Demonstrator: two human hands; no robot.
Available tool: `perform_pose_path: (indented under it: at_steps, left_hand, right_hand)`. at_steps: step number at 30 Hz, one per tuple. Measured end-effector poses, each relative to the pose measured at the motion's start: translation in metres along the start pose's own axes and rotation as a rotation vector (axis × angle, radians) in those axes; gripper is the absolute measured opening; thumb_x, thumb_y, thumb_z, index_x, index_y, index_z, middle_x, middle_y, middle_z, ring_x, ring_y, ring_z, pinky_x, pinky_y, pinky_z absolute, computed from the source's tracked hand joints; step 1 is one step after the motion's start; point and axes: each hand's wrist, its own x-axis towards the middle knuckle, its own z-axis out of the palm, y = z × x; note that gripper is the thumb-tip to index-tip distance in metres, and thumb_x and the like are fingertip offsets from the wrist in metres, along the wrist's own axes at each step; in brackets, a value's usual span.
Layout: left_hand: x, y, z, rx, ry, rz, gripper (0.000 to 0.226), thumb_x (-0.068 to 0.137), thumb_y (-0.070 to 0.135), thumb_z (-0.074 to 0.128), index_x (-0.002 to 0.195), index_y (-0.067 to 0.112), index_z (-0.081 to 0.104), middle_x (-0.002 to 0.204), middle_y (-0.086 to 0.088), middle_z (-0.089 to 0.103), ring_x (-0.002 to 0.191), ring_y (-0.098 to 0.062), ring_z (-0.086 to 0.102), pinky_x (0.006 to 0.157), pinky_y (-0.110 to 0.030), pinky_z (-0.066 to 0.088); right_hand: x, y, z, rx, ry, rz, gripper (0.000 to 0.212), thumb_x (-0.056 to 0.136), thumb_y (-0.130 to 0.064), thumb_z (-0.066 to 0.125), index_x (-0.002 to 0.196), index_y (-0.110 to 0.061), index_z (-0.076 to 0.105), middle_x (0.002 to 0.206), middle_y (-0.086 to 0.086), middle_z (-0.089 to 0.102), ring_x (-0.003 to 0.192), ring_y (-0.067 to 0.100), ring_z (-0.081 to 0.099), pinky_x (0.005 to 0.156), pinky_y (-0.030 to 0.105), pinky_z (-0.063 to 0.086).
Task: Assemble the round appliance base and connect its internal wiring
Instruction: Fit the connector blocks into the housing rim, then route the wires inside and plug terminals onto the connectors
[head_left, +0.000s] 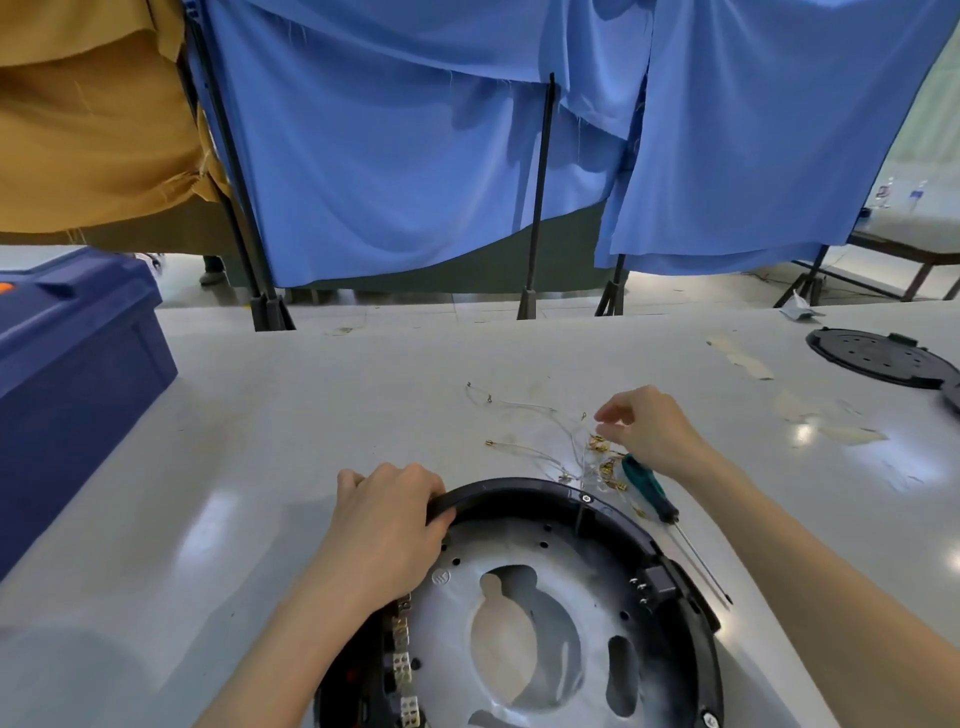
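The round black appliance base (691, 613) lies at the near edge of the white table, with a silver metal plate (519, 587) with cut-outs inside it. My left hand (384, 525) grips the base's far-left rim. Beyond the base, thin clear wires (530, 410) with brass terminals (605, 467) are spread on the table. My right hand (649, 431) hovers over the terminals with thumb and fingers bent towards them; whether it pinches a wire cannot be made out. A screwdriver with a teal handle (647, 486) lies just right of the base.
A dark blue lidded crate (67, 364) stands at the table's left edge. A black round cover (883, 364) lies at the far right. Tape scraps (743, 358) stick to the tabletop. Blue and mustard curtains on black stands hang behind the table.
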Motion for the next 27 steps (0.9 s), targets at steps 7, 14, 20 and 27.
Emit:
perform_pose_path:
  at_steps: [7, 14, 20, 27]
  left_hand:
    - [0.003, -0.003, 0.003, -0.022, -0.014, 0.015, 0.019, 0.098, 0.041, 0.045, 0.102, 0.032, 0.062, 0.097, 0.013, 0.062, 0.087, -0.013, 0.045, 0.085, -0.030, 0.027]
    - [0.003, -0.002, 0.001, -0.035, -0.017, 0.009, 0.018, 0.098, 0.038, 0.046, 0.100, 0.032, 0.063, 0.092, 0.012, 0.061, 0.082, -0.013, 0.040, 0.084, -0.031, 0.027]
    - [0.001, -0.002, -0.001, -0.074, -0.025, 0.007, 0.018, 0.098, 0.037, 0.047, 0.095, 0.031, 0.064, 0.087, 0.012, 0.060, 0.080, -0.014, 0.043, 0.081, -0.031, 0.025]
    - [0.000, -0.002, -0.006, -0.259, -0.087, -0.046, 0.036, 0.087, 0.064, 0.051, 0.091, 0.033, 0.069, 0.082, 0.016, 0.068, 0.089, -0.007, 0.055, 0.084, -0.032, 0.026]
  right_hand:
    - [0.015, -0.030, 0.049, -0.110, -0.145, -0.190, 0.026, 0.080, -0.036, 0.076, 0.099, -0.018, 0.071, 0.099, -0.002, 0.068, 0.103, 0.021, 0.043, 0.082, 0.029, 0.034]
    - [0.020, -0.034, 0.049, 0.157, -0.185, -0.192, 0.017, 0.088, -0.014, 0.069, 0.074, -0.011, 0.061, 0.067, 0.001, 0.063, 0.057, 0.011, 0.051, 0.059, 0.022, 0.040]
    - [0.018, -0.040, 0.017, 0.682, -0.098, -0.089, 0.013, 0.089, -0.015, 0.070, 0.081, -0.006, 0.066, 0.076, 0.007, 0.076, 0.072, 0.012, 0.068, 0.066, 0.026, 0.050]
    - [-0.004, -0.049, -0.007, 1.071, -0.209, -0.043, 0.010, 0.088, -0.008, 0.068, 0.094, -0.001, 0.065, 0.075, 0.022, 0.070, 0.070, 0.031, 0.069, 0.058, 0.030, 0.055]
